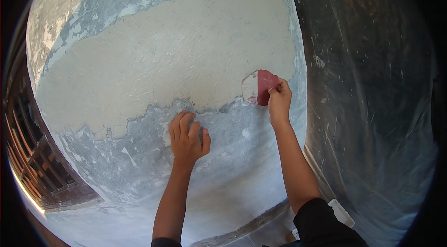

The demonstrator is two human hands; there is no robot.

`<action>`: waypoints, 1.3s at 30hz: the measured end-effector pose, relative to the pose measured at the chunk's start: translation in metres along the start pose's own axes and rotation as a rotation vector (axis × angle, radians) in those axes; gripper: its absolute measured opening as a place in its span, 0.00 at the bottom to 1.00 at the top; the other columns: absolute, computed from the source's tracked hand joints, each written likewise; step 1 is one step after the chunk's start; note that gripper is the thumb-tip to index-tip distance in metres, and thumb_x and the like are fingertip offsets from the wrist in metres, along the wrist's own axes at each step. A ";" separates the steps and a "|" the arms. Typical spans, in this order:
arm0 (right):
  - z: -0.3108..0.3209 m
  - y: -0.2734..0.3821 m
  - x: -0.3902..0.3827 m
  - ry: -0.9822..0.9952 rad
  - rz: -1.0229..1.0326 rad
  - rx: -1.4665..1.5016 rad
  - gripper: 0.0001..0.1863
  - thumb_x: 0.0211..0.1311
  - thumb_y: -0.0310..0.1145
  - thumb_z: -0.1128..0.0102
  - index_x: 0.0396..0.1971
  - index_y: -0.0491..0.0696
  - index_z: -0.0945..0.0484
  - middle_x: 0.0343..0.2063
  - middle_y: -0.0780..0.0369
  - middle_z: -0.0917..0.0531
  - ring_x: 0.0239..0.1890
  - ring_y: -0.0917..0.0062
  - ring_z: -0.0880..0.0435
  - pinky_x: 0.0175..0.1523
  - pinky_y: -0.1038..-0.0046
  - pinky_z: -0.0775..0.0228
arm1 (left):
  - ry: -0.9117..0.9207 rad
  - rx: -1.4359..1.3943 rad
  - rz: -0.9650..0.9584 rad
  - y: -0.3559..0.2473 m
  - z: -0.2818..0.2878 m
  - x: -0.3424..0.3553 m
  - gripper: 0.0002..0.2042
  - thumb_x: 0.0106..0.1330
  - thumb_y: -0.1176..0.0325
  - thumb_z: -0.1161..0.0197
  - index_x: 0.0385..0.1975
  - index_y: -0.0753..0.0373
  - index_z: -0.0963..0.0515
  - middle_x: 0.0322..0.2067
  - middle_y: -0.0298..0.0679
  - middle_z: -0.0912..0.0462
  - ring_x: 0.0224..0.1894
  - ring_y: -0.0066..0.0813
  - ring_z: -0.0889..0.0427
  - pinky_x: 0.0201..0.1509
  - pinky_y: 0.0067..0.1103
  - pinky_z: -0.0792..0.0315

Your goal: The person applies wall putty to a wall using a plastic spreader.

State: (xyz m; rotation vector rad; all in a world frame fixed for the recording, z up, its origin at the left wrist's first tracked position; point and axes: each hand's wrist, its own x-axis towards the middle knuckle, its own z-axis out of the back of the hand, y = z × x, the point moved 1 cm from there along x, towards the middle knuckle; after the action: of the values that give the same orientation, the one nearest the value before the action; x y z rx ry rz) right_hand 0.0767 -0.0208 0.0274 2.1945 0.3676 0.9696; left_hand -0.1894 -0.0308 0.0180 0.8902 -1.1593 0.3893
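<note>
Reaching up from the lower edge with bare forearms (298,168), wearing black sleeves (326,226). Holding the left hand (187,141) half open and free of any tool, bending the fingers loosely toward the wall (116,168) just below the ragged lower border of a cream coat (186,47), pointing the thumb off to the right; leaving actual fingertip contact unclear. Closing the right hand (281,100) on the right side of a red scraper (267,86), pinching between thumb and fingers. Holding the scraper over the lower right part of the cream coat, turning its pale-smeared edge leftward. Facing patchy blue-grey surface above and below the coat. Seeing a white object (341,213) partly hidden beyond the right sleeve, a dark, creased plastic sheet (372,84) hanging to the right of the wall, and a brown wooden lattice (39,154) standing at the far left.
</note>
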 end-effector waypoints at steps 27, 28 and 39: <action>-0.004 0.011 -0.007 -0.065 0.082 0.161 0.14 0.58 0.18 0.50 0.45 0.39 0.25 0.40 0.58 0.19 0.42 0.77 0.21 0.52 0.76 0.32 | -0.018 0.022 0.002 0.003 0.001 -0.001 0.10 0.54 0.67 0.40 0.34 0.61 0.30 0.45 0.45 0.26 0.54 0.48 0.28 0.55 0.41 0.36; -0.010 0.009 -0.006 -0.001 0.132 0.092 0.15 0.59 0.17 0.49 0.47 0.39 0.26 0.40 0.59 0.19 0.42 0.76 0.21 0.51 0.76 0.31 | -0.016 0.018 0.004 0.002 0.001 -0.001 0.10 0.54 0.67 0.40 0.34 0.61 0.30 0.45 0.45 0.26 0.54 0.48 0.28 0.55 0.41 0.36; -0.007 0.021 0.007 0.081 0.106 0.096 0.13 0.60 0.16 0.52 0.45 0.39 0.26 0.41 0.58 0.19 0.42 0.78 0.21 0.51 0.76 0.31 | 0.012 -0.012 -0.001 0.001 0.000 -0.001 0.13 0.54 0.70 0.40 0.38 0.62 0.32 0.46 0.46 0.26 0.54 0.51 0.29 0.56 0.42 0.38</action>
State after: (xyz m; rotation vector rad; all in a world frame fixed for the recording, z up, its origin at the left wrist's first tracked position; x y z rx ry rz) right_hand 0.0763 -0.0293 0.0494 2.2855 0.3443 1.1219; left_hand -0.1903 -0.0300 0.0177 0.8765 -1.1493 0.3859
